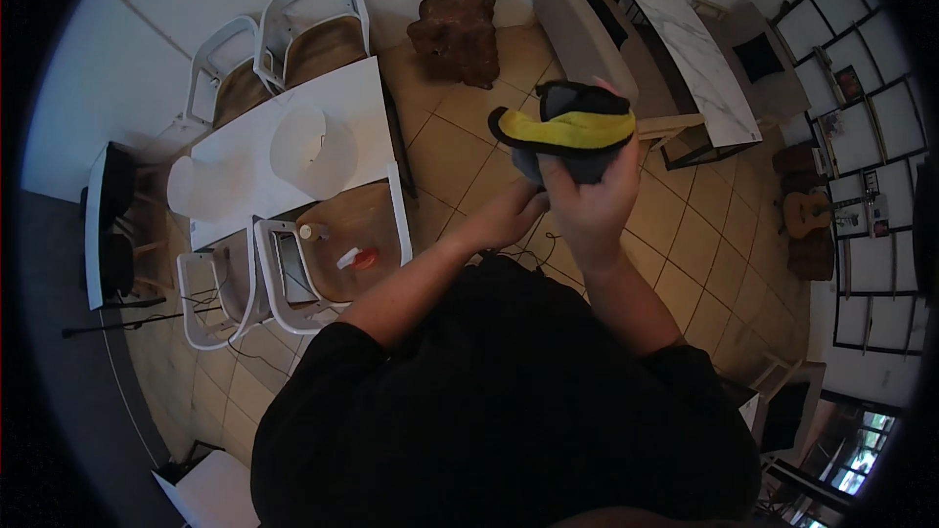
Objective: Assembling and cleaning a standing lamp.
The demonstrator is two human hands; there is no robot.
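Observation:
In front of me, at chest height or above, is a thick folded cloth (565,132), yellow on one face and grey on the other, with a black edge. My right hand (593,198) grips it from below, thumb on the grey side. A small pink patch shows at its top; I cannot tell what it is. Just under the cloth's lower left part is my left hand (509,217), its fingers curled and partly hidden. Whether it pinches the cloth or something behind it is not visible.
To the left stands a white table (245,176) bearing a large white cylinder (313,152) and a smaller one (193,186). A near chair (364,220) holds a red-and-white bottle (362,257) and a small jar (313,232). A brown wooden stump (457,36), marble-topped table (690,59) and guitar (808,215) stand farther off.

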